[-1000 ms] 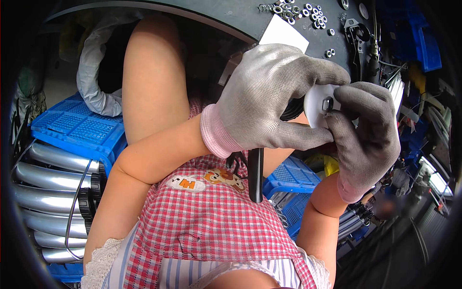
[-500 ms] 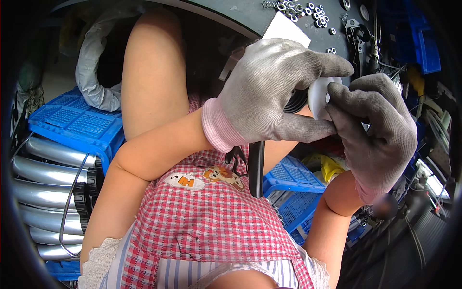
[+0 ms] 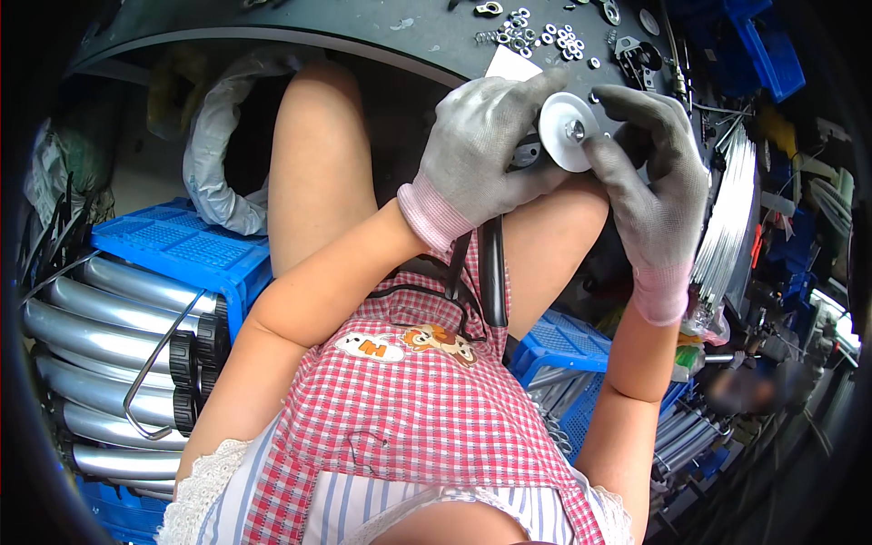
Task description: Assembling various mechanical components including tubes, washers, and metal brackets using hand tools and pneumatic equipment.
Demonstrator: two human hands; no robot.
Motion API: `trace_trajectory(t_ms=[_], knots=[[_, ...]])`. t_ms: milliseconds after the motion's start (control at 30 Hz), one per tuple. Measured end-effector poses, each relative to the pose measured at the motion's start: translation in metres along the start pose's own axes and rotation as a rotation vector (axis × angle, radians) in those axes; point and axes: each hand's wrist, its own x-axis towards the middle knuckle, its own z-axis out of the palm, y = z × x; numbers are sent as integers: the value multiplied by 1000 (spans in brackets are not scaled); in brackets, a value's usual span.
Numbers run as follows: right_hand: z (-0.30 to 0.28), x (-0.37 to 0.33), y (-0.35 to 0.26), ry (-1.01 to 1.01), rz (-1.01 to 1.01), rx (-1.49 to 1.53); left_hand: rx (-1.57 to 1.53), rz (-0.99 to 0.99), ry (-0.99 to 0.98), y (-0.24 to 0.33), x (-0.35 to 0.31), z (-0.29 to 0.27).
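Observation:
Both my hands wear grey-coated gloves with pink cuffs. My left hand [image 3: 495,150] is closed around the part behind a white plastic disc [image 3: 553,136]. The disc faces right, with a shiny metal nut-like piece [image 3: 575,131] at its centre. My right hand [image 3: 652,150] is beside the disc, its thumb tip at the disc's right edge close to the metal piece. Its index finger is curled and apart from the thumb, with a small shiny spot at its tip that I cannot make out. A black tube [image 3: 492,272] hangs below my left hand, over my lap.
Several nuts [image 3: 569,42] and a spring [image 3: 487,38] lie on the dark table [image 3: 381,20] ahead, near white paper [image 3: 511,64]. A blue crate [image 3: 186,232] and silver tubes [image 3: 109,336] stand at left. Another blue crate [image 3: 563,343] and thin metal rods [image 3: 731,209] are at right.
My hands and the disc have shifted left and upward in the view. The disc's face has turned more toward me, showing the metal piece. My right thumb and index finger have spread apart.

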Motion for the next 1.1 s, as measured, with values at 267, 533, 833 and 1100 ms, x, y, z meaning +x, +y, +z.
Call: trace_trajectory(t_ms=[267,533,833,1100], knots=[[27,-13,17,-3,133,512,-21,92,-46,0,2,-5],[4,7,0,-19,-58,1,-53,93,-26,1,6,-6],[-7,25,9,-216,-51,204,9,-35,-191,14,9,-18],[0,23,23,-219,32,398,-105,-54,-173,18,17,-25]])
